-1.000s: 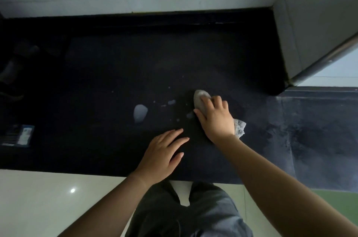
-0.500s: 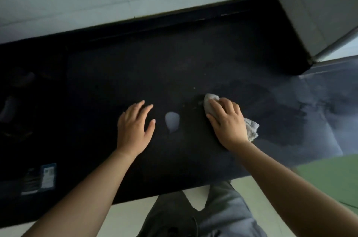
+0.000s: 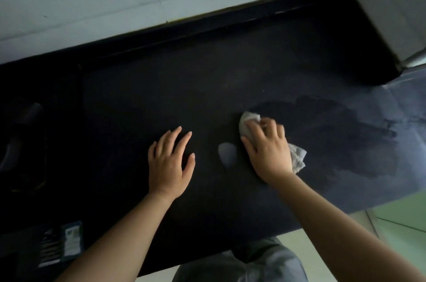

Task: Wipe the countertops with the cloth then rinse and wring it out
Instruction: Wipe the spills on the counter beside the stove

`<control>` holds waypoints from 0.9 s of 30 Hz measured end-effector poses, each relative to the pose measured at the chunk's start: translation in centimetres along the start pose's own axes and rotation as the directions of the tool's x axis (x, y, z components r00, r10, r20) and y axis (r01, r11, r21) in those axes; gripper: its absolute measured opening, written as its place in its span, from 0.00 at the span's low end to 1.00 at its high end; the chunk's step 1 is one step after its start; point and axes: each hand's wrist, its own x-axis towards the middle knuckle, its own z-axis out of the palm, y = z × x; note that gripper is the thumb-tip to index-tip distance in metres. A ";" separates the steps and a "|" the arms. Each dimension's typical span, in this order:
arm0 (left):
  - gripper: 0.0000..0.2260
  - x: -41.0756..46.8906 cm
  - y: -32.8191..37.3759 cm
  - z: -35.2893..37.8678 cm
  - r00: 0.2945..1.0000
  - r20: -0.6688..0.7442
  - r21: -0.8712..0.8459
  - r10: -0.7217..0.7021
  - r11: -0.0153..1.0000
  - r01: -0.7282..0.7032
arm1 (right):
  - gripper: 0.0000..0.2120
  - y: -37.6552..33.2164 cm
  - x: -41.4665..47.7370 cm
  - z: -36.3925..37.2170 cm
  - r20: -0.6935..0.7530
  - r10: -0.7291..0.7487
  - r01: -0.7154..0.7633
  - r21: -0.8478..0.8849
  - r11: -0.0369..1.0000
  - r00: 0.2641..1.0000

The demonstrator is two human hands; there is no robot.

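The dark bench [image 3: 230,79] shows a damp streaked patch [image 3: 345,134] right of the cloth [image 3: 250,120], so a pass could skip the pale puddle [image 3: 227,155] just left of it. The right hand [image 3: 267,155] presses its curled fingers [image 3: 258,129] onto the crumpled, pale cloth; the left hand [image 3: 169,162], further left, lies flat, fingers spread.

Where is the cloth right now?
In the head view, right of centre: the cloth lies on the dark countertop under the right hand, beside a pale spot.
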 end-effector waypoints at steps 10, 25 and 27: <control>0.22 0.1 0.1 -0.1 0.998 0.042 0.026 -0.045 0.999 0.044 | 0.19 0.8 8.3 0.2 -0.056 0.327 -0.327 0.001 0.945 0.943; 0.22 0.3 0.1 -0.2 0.995 0.064 -0.009 -0.070 0.997 0.071 | 0.20 1.2 12.9 0.7 0.029 0.097 -0.096 -0.022 0.995 0.995; 0.22 0.5 0.2 -0.1 0.995 0.072 -0.006 -0.073 0.997 0.073 | 0.20 -0.7 15.7 1.6 0.055 0.070 -0.068 -0.031 0.997 0.996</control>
